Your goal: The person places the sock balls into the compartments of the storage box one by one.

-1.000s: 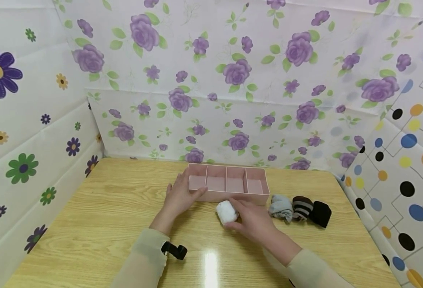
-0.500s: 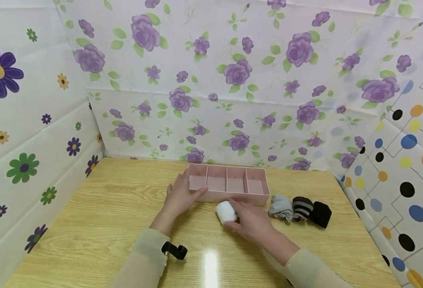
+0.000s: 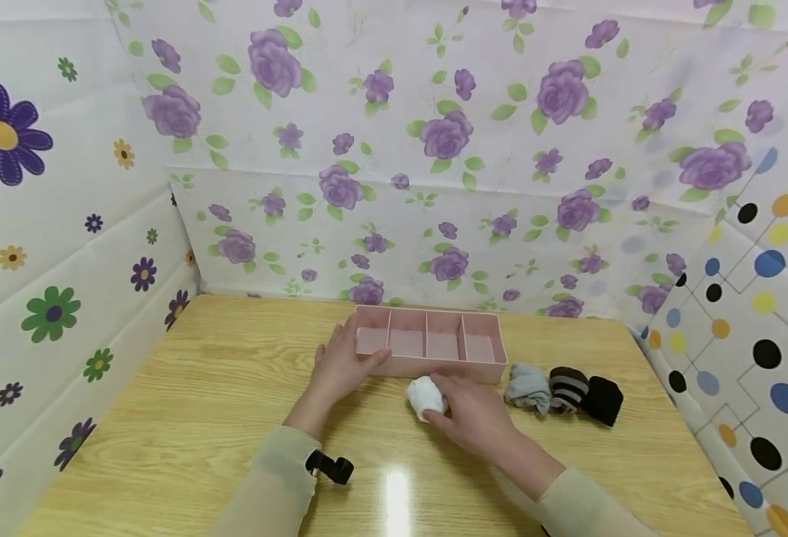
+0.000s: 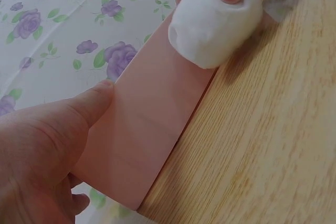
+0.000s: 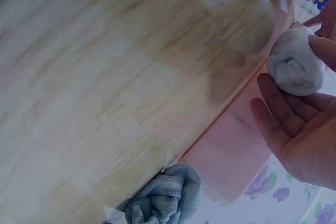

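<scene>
Pink and long, the box [image 3: 447, 368] stood on the wooden table [image 3: 199, 418], its four compartments side by side in a row. At the left end of the box, the left hand [image 3: 341, 365] held on, thumb against the near wall and the other fingers around the short end. Just in front of the box, near its middle, the right hand [image 3: 477, 415] pinched a white bundle [image 3: 424, 396] of cloth, its thumb on the side away from the box and fingers on the side towards it, the grip closed on the cloth. That bundle was outside the box, before its near wall; whether its underside touched the table was hard to tell.

Just beside the near right corner of the box sat a grey bundle [image 3: 528, 388], then a striped bundle [image 3: 569, 389], then a black bundle [image 3: 604, 401], lined up close together and leading away from the box. Behind the box hung a sheet with purple roses [image 3: 340, 186]; well to its right was a dotted sheet [image 3: 769, 350]. Pale sleeves [image 3: 266, 477] covered both forearms on the near side of the box, and a black strap [image 3: 329, 468] circled the left one.
</scene>
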`<state>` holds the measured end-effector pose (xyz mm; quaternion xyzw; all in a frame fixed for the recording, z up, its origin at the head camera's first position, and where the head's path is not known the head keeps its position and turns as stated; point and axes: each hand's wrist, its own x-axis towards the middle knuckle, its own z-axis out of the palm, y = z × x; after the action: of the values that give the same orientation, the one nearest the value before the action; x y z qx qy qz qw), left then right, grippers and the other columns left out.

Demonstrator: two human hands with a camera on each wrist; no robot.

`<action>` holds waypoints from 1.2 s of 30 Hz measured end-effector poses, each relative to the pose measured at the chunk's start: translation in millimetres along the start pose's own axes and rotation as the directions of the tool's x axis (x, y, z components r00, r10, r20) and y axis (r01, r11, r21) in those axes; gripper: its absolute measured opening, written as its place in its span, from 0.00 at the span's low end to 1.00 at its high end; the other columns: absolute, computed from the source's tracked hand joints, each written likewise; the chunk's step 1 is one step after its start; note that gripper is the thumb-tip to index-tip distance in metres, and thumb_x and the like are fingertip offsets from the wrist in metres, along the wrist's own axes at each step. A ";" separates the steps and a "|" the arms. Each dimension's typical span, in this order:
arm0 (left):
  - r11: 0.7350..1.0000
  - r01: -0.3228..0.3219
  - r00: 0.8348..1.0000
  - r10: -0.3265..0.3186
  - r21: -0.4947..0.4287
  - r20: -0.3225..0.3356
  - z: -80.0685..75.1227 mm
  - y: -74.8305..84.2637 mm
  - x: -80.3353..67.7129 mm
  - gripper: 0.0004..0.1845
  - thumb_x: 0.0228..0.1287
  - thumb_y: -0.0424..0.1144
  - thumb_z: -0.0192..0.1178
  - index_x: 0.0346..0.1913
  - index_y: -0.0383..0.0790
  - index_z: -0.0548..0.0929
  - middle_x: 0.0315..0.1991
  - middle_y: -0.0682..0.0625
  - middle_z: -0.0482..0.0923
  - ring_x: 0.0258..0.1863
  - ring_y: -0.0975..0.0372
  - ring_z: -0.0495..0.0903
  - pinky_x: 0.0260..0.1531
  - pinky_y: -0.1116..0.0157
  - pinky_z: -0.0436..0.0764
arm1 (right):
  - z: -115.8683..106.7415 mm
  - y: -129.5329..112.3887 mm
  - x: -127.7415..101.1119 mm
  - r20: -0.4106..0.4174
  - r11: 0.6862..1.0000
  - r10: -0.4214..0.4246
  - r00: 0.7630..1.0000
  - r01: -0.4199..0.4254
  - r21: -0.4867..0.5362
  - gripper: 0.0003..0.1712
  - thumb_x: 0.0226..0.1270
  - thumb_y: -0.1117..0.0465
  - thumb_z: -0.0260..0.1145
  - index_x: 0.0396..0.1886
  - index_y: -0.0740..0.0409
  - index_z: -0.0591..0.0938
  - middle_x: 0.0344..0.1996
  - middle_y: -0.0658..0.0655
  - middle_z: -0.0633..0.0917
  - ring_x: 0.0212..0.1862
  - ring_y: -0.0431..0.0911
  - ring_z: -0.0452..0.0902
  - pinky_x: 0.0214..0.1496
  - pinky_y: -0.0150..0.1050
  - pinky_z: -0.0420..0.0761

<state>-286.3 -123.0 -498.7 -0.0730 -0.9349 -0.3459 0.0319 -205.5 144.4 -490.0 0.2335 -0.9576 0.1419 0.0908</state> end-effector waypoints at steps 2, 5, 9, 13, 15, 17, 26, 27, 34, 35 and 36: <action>1.000 -0.003 1.000 0.003 -0.002 0.000 -0.3 -0.5 -0.4 0.60 0.75 0.68 0.66 0.91 0.38 0.47 0.87 0.34 0.56 0.87 0.39 0.50 0.79 0.25 0.46 | -2.2 -1.1 -1.0 -0.002 1.000 0.007 1.000 -0.007 0.006 0.36 0.70 0.44 0.81 0.71 0.56 0.84 0.57 0.56 0.91 0.49 0.50 0.89 0.43 0.51 0.89; 1.000 -0.010 1.000 0.010 -0.001 0.001 -0.7 -0.8 -1.2 0.60 0.75 0.69 0.66 0.91 0.37 0.47 0.87 0.34 0.55 0.87 0.38 0.49 0.79 0.25 0.46 | -7.5 -2.6 -3.0 -0.019 1.000 0.018 1.000 -0.018 0.011 0.37 0.70 0.44 0.82 0.72 0.56 0.84 0.57 0.56 0.91 0.49 0.50 0.89 0.41 0.50 0.89; 1.000 -0.014 1.000 0.014 0.000 -0.001 -0.5 -1.1 -1.8 0.62 0.74 0.70 0.64 0.91 0.35 0.46 0.87 0.33 0.53 0.88 0.39 0.48 0.79 0.25 0.46 | -16.2 -3.5 -6.4 -0.039 1.000 0.026 0.999 -0.025 0.010 0.38 0.70 0.45 0.82 0.73 0.57 0.84 0.60 0.57 0.91 0.50 0.52 0.90 0.39 0.50 0.89; 1.000 -0.010 1.000 0.010 -0.001 0.002 -1.1 -0.4 -2.4 0.62 0.74 0.71 0.64 0.91 0.35 0.46 0.88 0.33 0.53 0.88 0.39 0.48 0.79 0.25 0.45 | -22.2 -1.4 -8.1 -0.054 1.000 0.024 0.998 -0.024 0.011 0.38 0.71 0.44 0.81 0.74 0.55 0.83 0.61 0.58 0.90 0.50 0.54 0.90 0.37 0.51 0.89; 1.000 -0.009 1.000 0.009 0.000 0.003 -1.4 -0.3 -2.7 0.62 0.74 0.71 0.64 0.91 0.35 0.46 0.88 0.33 0.53 0.88 0.39 0.48 0.79 0.25 0.45 | -24.6 -0.2 -8.2 -0.068 1.000 0.015 0.998 -0.014 0.017 0.38 0.71 0.44 0.81 0.74 0.55 0.83 0.60 0.58 0.91 0.50 0.54 0.90 0.38 0.51 0.89; 1.000 -0.008 1.000 0.008 -0.001 0.003 -1.3 -0.5 -2.7 0.62 0.74 0.71 0.64 0.91 0.35 0.46 0.88 0.33 0.53 0.88 0.39 0.48 0.79 0.25 0.45 | -26.9 0.8 -8.4 -0.080 1.000 0.011 0.997 -0.009 0.020 0.38 0.70 0.45 0.82 0.74 0.55 0.83 0.58 0.57 0.91 0.49 0.53 0.90 0.38 0.50 0.88; 1.000 -0.011 1.000 0.011 0.007 0.005 -0.1 -1.1 -1.8 0.62 0.75 0.70 0.64 0.91 0.35 0.46 0.88 0.34 0.52 0.88 0.39 0.48 0.79 0.25 0.45 | -43.2 2.2 -10.3 -0.071 0.996 0.085 0.994 -0.084 0.027 0.38 0.72 0.45 0.80 0.74 0.58 0.83 0.59 0.60 0.91 0.49 0.53 0.90 0.37 0.48 0.88; 1.000 -0.010 1.000 0.010 0.009 0.007 -0.1 -1.1 -1.7 0.62 0.75 0.70 0.64 0.91 0.35 0.45 0.88 0.34 0.52 0.88 0.39 0.48 0.79 0.25 0.45 | -45.4 3.3 -10.0 -0.077 0.996 0.087 0.993 -0.085 0.027 0.38 0.72 0.45 0.80 0.74 0.59 0.83 0.59 0.60 0.91 0.47 0.52 0.90 0.36 0.48 0.88; 1.000 -0.003 1.000 0.002 0.009 0.019 -1.3 0.1 -2.4 0.61 0.75 0.71 0.64 0.91 0.37 0.44 0.89 0.37 0.50 0.88 0.40 0.48 0.80 0.27 0.44 | -62.1 14.4 -5.0 -0.134 0.995 0.102 0.986 -0.099 0.028 0.34 0.72 0.45 0.81 0.69 0.57 0.85 0.46 0.57 0.92 0.33 0.46 0.86 0.27 0.43 0.81; 1.000 -0.002 1.000 0.002 0.011 0.019 -1.4 0.2 -2.6 0.62 0.75 0.71 0.63 0.91 0.37 0.44 0.89 0.37 0.50 0.88 0.40 0.48 0.80 0.27 0.44 | -63.9 16.5 -4.5 -0.138 0.994 0.111 0.984 -0.108 0.025 0.33 0.72 0.45 0.81 0.69 0.57 0.85 0.45 0.56 0.92 0.33 0.46 0.86 0.26 0.43 0.81; 1.000 -0.003 1.000 0.003 0.010 0.019 -1.7 0.5 -3.0 0.62 0.75 0.71 0.63 0.91 0.37 0.44 0.89 0.37 0.50 0.88 0.40 0.48 0.80 0.27 0.44 | -65.3 18.9 -4.0 -0.146 0.993 0.117 0.982 -0.115 0.023 0.33 0.72 0.45 0.81 0.69 0.57 0.85 0.45 0.56 0.92 0.35 0.47 0.86 0.26 0.44 0.81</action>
<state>-283.2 -124.1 -497.4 -0.0774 -0.9367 -0.3406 0.0239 -203.8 182.7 -433.7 0.1669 -0.9593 0.1705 0.1509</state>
